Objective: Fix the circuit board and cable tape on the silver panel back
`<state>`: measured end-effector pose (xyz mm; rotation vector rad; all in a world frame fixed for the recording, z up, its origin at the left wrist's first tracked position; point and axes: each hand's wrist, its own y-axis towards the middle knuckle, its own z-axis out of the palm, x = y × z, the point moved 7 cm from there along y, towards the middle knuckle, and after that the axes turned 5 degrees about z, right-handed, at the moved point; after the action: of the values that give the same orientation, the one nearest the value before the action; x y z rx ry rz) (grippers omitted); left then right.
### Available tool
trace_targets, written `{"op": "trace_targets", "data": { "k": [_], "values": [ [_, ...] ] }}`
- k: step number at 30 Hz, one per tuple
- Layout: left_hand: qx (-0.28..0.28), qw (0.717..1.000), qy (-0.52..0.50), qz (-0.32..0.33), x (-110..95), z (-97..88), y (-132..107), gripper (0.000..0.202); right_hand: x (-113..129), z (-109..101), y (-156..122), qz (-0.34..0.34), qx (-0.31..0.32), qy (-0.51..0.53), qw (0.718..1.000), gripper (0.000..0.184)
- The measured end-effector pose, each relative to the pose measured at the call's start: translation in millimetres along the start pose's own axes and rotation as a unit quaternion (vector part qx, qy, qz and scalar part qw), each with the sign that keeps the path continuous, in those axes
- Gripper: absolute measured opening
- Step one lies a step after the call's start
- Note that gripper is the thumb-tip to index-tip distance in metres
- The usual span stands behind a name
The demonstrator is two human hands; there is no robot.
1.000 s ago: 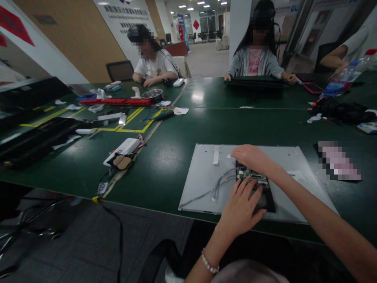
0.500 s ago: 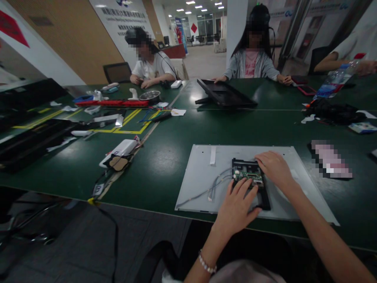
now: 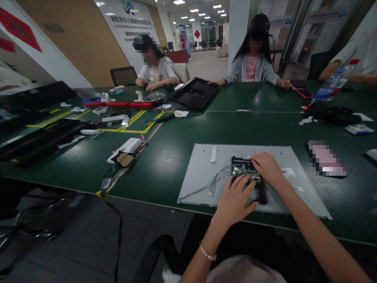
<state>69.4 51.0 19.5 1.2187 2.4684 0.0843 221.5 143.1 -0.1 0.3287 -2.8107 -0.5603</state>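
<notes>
A grey metal panel point(image 3: 200, 173) lies flat on the green table point(image 3: 165, 153) in front of me. On it sits a small green circuit board point(image 3: 243, 169) on a black plate point(image 3: 260, 193), with thin cables point(image 3: 216, 181) running off to the left. My left hand point(image 3: 235, 200) rests on the near side of the board, fingers stretched out over it. My right hand point(image 3: 266, 168) lies on the board's right side, fingers curled down onto it. A bead bracelet point(image 3: 207, 252) is on my left wrist.
A white device with cords point(image 3: 126, 148) lies left of the panel. Two people sit across the table; one holds a black monitor shell point(image 3: 194, 92). Red tools, a metal bowl point(image 3: 154, 96) and black frames point(image 3: 41, 137) crowd the far left. A water bottle point(image 3: 331, 84) and black bag point(image 3: 331, 112) are at right.
My right hand has drawn back from the panel's middle onto the board's right side. The person opposite has swung the black monitor shell leftward. My view has shifted slightly.
</notes>
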Motion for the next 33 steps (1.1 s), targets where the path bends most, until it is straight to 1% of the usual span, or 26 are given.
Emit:
{"op": "trace_targets", "data": {
  "k": [4,8,16,21,27,33],
  "values": [
    [-0.003,1.0,-0.009,0.003,-1.3,-1.4,1.5,0.055,-5.4,3.4,2.1,0.0,0.002,0.027,1.0,0.023],
    [-0.009,1.0,-0.008,0.001,-2.4,0.0,2.0,0.056,-7.9,2.3,1.8,-0.001,0.001,0.048,0.999,0.023],
    [-0.01,1.0,-0.011,-0.006,-1.0,2.5,3.6,0.057,-11.5,2.4,4.0,0.014,-0.003,0.065,0.998,0.025],
    [-0.003,1.0,-0.015,-0.016,1.9,1.7,5.0,0.058,-6.9,1.3,8.8,0.014,-0.002,0.059,0.998,0.025],
    [-0.001,1.0,-0.012,-0.017,3.4,0.1,6.2,0.057,1.5,-2.3,11.9,0.006,0.004,0.044,0.999,0.026],
    [0.001,1.0,-0.01,-0.016,5.8,0.0,6.3,0.057,5.8,-1.5,16.3,0.006,0.017,0.04,0.999,0.025]
  ]
}}
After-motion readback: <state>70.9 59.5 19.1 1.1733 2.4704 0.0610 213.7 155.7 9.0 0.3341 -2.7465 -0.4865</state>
